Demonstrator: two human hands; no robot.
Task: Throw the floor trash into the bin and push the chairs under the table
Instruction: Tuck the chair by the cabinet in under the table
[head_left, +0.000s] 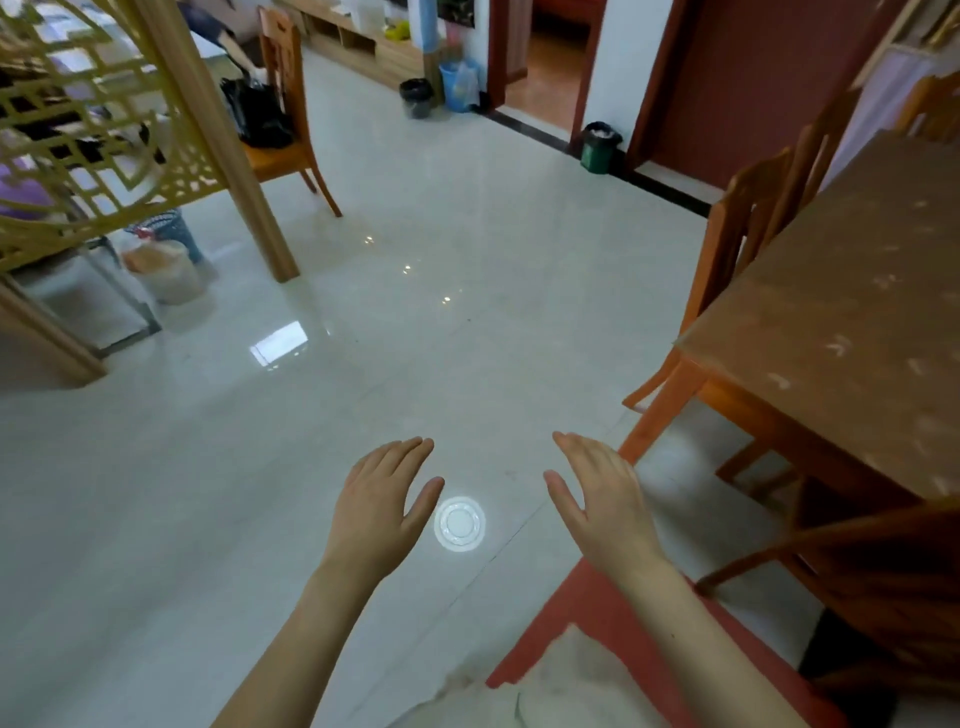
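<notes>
A round clear plastic lid (460, 523) lies flat on the pale tiled floor between my two hands. My left hand (382, 501) hovers just left of it, fingers apart, holding nothing. My right hand (597, 493) hovers to the lid's right, also open and empty. A wooden table (852, 322) stands at the right with a wooden chair (748, 228) at its far side and another chair (852, 566) near its front corner. A green bin (599, 147) with a black liner stands by the far doorway.
A black bin (416, 97) and a blue bin (459, 85) stand by the far wall. A wooden chair (288, 109) carrying a black bag stands at the back left beside a lattice screen (104, 130) and its post. A basket and a bag (166, 260) sit under the screen.
</notes>
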